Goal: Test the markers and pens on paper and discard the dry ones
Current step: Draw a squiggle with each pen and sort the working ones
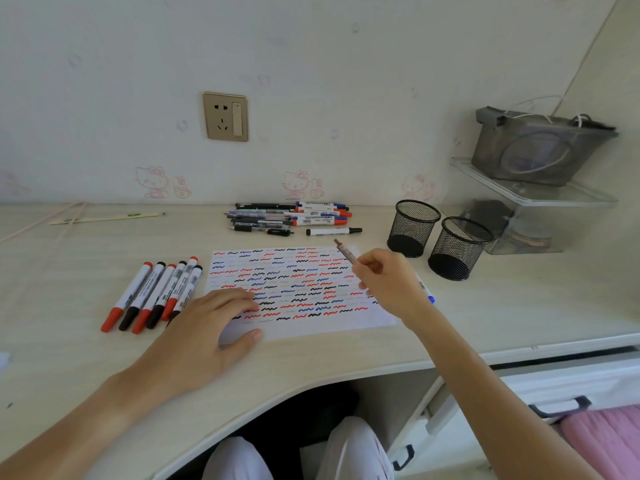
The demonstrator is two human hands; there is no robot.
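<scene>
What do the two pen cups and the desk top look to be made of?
Pen cups: black wire mesh, probably metal, matte; the desk shows through the weave. Desk top: pale wood-grain surface, likely laminate over board, given the even printed-looking streaks and smooth rounded edge; solid wood cannot be ruled out.

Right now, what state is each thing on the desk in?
Paper: flat, covered in squiggles.
Left hand: pressing the paper.
Right hand: holding a pen, raised.
Markers beside the paper: capped, in a row.
Pile of pens: lying near the wall.
Two mesh cups: upright.
</scene>
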